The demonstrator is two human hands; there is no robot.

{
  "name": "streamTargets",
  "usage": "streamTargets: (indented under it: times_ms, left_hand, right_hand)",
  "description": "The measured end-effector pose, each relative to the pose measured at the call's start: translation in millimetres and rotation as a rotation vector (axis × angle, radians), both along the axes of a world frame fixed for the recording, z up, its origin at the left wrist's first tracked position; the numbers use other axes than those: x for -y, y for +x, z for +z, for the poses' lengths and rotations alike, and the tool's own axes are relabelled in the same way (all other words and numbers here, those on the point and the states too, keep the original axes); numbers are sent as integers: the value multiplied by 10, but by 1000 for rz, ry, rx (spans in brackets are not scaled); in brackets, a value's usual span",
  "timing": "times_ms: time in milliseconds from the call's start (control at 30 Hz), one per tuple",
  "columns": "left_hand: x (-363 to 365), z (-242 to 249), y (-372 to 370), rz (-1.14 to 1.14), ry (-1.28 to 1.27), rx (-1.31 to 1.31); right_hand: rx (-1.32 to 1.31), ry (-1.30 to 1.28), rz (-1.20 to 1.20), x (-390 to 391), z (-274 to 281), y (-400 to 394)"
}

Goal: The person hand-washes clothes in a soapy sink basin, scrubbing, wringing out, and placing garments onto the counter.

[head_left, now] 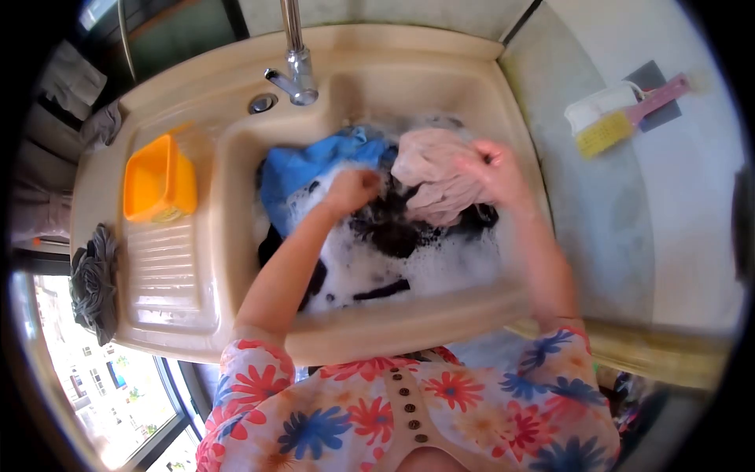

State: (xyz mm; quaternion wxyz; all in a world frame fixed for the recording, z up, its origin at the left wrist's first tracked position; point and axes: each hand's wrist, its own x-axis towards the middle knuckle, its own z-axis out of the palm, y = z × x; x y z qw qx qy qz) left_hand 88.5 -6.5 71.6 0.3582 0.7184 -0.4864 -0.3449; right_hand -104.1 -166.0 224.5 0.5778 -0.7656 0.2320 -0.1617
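A beige sink (393,313) holds soapy water with foam and wet clothes. My right hand (493,167) grips a bunched pale pink cloth (440,177) above the water on the right side of the basin. My left hand (352,191) is over the foam near the middle, its fingers curled; whatever it may hold is hidden. Just beyond it lies a blue cloth (303,169). Dark cloth (389,232) floats between and below my hands, and more black fabric lies at the basin's left side.
A chrome faucet (299,75) stands behind the basin. On the ribbed drainboard (163,267) at left is an orange container (160,181), with a grey cloth (94,283) at its outer edge. A brush (629,118) hangs on the right wall.
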Motion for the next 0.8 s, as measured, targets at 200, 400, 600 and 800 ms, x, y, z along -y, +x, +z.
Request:
streamTargets:
  times_ms: [200,400,600,800]
  left_hand:
    - [-87,935,-174,-60,-380,-1456]
    - [-535,309,290,143,-410,-1290]
    - [-318,430,-104,155,14,-530]
    - [192,-32,-926,11,160,398]
  right_hand:
    - [23,-157,219,-322,840,126]
    - [-253,-103,28,98,-69,90]
    - [-218,-502,20,290,-1508,-98]
    - [-591,-418,99,208,-2211,-265]
